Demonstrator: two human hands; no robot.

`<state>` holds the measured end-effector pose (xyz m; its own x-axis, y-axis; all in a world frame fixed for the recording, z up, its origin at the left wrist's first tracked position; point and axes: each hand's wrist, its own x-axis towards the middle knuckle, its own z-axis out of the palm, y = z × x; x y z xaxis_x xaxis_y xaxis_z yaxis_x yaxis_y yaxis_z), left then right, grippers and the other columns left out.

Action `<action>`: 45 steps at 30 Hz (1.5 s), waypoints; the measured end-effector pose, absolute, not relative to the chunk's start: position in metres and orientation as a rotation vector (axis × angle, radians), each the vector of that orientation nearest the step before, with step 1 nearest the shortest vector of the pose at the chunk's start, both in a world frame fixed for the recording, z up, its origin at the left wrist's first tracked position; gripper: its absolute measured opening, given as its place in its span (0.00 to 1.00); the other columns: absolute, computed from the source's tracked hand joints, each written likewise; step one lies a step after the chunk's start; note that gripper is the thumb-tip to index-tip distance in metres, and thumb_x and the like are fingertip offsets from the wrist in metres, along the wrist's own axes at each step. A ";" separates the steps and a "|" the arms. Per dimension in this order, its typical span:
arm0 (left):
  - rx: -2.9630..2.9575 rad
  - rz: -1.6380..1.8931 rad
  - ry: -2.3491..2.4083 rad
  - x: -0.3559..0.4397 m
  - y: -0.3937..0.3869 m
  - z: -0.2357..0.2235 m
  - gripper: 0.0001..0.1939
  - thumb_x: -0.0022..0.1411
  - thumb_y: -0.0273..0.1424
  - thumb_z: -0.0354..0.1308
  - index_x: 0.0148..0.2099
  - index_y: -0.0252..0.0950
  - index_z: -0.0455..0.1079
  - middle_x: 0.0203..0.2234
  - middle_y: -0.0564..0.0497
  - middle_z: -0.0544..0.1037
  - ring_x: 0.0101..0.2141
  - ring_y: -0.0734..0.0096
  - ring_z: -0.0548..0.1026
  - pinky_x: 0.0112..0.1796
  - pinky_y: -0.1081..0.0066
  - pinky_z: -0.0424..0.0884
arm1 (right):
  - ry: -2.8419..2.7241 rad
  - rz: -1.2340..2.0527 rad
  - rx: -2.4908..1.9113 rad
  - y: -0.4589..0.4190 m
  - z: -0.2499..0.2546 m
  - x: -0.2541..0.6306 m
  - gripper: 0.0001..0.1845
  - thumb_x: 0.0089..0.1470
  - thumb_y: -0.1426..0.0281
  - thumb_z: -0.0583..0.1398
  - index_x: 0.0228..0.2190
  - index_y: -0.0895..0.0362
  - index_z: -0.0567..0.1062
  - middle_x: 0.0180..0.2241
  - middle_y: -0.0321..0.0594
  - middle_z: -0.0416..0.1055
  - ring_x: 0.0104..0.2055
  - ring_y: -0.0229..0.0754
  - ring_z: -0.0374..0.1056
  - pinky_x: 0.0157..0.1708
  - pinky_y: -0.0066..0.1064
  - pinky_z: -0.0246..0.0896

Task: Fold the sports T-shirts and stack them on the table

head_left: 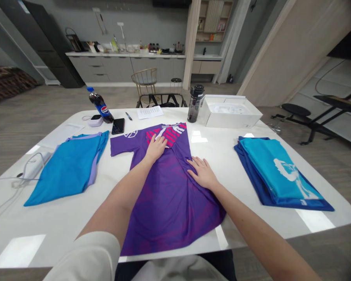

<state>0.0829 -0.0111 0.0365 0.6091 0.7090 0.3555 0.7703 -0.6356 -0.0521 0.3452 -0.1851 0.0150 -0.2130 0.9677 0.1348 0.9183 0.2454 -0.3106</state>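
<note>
Rests the left hand [158,146] on the red-striped patch near the collar of a purple jersey [160,207], with fingers a little bent and slightly apart on the cloth. Lays the right hand [204,173] on the jersey's body, toward the right edge of the tabletop [61,222], with fingers spread. Has the jersey on the middle of the tabletop, with hem close to the near edge, collar toward the far edge and one sleeve stretched out toward the left edge. Also has blue cloth [70,168] by the left edge, just beside a white power strip [36,164], and a pile of folded shirts [266,168] near the right edge, with light blue over dark blue. Has a cola bottle [101,105] near the far left corner, just beside a black phone [118,126] and a lilac case [95,121]; along the far edge, a pen [128,116], a sheet of paper [149,112] and a dark tumbler [195,103]; by the far right corner, a white box [234,119]
</note>
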 end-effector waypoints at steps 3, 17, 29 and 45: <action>-2.784 -0.438 -0.997 0.098 -0.049 0.045 0.19 0.70 0.25 0.47 0.58 0.37 0.72 0.53 0.41 0.75 0.53 0.58 0.71 0.57 0.56 0.64 | -2.087 0.239 -1.648 -0.184 0.018 0.348 0.29 0.67 0.52 0.55 0.61 0.53 0.71 0.62 0.49 0.68 0.65 0.52 0.62 0.67 0.50 0.50; -3.068 -0.275 -0.711 0.132 -0.144 0.049 0.13 0.68 0.28 0.52 0.50 0.39 0.74 0.47 0.46 0.75 0.47 0.62 0.71 0.45 0.63 0.65 | -2.174 0.412 -2.198 -0.327 0.075 0.364 0.12 0.57 0.58 0.65 0.32 0.54 0.78 0.34 0.45 0.79 0.37 0.51 0.75 0.34 0.35 0.61; -2.863 -0.477 -1.094 0.094 -0.214 0.073 0.15 0.65 0.22 0.52 0.51 0.39 0.72 0.48 0.43 0.76 0.50 0.56 0.70 0.50 0.56 0.62 | -2.196 0.354 -1.586 -0.386 0.131 0.248 0.06 0.61 0.66 0.65 0.41 0.52 0.77 0.35 0.38 0.78 0.37 0.44 0.73 0.41 0.36 0.58; -3.201 -0.656 -0.821 0.038 -0.331 0.045 0.13 0.75 0.33 0.49 0.49 0.40 0.75 0.44 0.48 0.81 0.48 0.67 0.75 0.55 0.60 0.58 | -2.273 0.273 -1.582 -0.417 0.048 0.293 0.13 0.66 0.61 0.59 0.47 0.52 0.77 0.45 0.44 0.75 0.49 0.49 0.68 0.50 0.42 0.57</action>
